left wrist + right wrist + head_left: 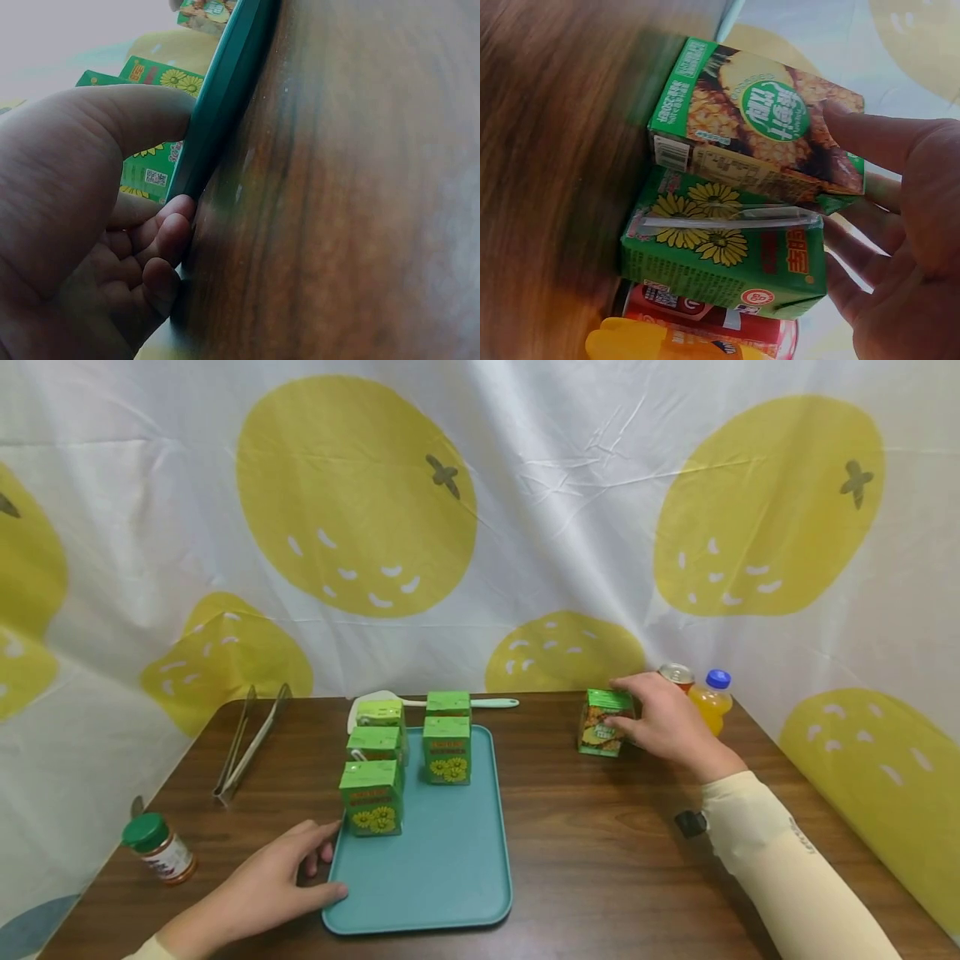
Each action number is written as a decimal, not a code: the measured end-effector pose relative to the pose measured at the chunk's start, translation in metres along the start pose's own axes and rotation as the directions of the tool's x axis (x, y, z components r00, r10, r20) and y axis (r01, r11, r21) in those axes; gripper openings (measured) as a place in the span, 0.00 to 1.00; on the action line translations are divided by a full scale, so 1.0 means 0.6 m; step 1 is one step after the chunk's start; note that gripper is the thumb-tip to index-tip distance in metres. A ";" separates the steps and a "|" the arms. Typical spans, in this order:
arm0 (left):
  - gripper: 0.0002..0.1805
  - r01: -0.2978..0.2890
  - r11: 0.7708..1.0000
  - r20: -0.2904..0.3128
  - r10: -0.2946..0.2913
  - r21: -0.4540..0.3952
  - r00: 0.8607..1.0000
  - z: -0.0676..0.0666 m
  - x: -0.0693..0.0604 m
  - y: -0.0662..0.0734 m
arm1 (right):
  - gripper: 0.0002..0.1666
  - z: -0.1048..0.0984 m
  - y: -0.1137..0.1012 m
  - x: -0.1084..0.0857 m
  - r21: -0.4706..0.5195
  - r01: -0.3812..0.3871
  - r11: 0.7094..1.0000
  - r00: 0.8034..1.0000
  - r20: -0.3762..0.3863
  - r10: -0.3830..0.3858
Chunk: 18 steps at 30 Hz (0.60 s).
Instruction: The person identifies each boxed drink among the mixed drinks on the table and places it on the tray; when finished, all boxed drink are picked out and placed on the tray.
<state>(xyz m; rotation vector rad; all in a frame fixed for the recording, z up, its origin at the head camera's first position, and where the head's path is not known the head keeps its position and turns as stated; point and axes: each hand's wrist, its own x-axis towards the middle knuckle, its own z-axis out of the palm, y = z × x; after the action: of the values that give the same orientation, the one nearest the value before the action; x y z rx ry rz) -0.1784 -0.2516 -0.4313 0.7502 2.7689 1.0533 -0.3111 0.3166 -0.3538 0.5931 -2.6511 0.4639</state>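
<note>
My left hand (281, 881) holds the left rim of a teal tray (442, 868), thumb over the edge and fingers curled against its outer side. Several green drink cartons stand upright on the tray, among them a chrysanthemum carton (372, 802) at front left and another carton (447, 752) at right. Beyond the tray to the right, my right hand (667, 718) grips a pineapple juice carton (757, 124), thumb on its printed face and fingers behind it. A chrysanthemum carton with a straw (727, 240) stands right beside it; the head view does not show this one clearly.
A red can (677, 677) and an orange drink bottle (712, 702) stand at the back right. Behind the tray lies a spatula (495, 702). Metal tongs (251, 747) and a green-capped spice jar (161, 852) are on the left. A fruit-print curtain (562, 527) hangs behind the table.
</note>
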 end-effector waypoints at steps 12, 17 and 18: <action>0.48 -0.012 1.000 -0.006 0.012 0.012 1.000 0.000 0.001 0.000 | 0.40 0.014 0.008 0.001 -0.057 0.044 0.997 0.999 -0.019 -0.046; 0.48 -0.007 1.000 -0.003 0.007 0.018 1.000 0.001 0.001 -0.001 | 0.44 0.022 0.010 -0.001 -0.086 0.042 0.995 0.999 -0.009 -0.043; 0.48 -0.006 1.000 -0.003 0.006 0.019 1.000 0.001 0.001 -0.001 | 0.44 0.023 0.009 -0.001 -0.087 0.040 0.995 0.999 -0.006 -0.041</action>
<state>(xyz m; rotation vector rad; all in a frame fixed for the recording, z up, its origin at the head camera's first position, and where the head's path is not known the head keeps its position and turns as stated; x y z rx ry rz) -0.1792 -0.2514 -0.4321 0.7605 2.7846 1.0320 -0.3170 0.3161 -0.3676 0.6159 -2.6317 0.3364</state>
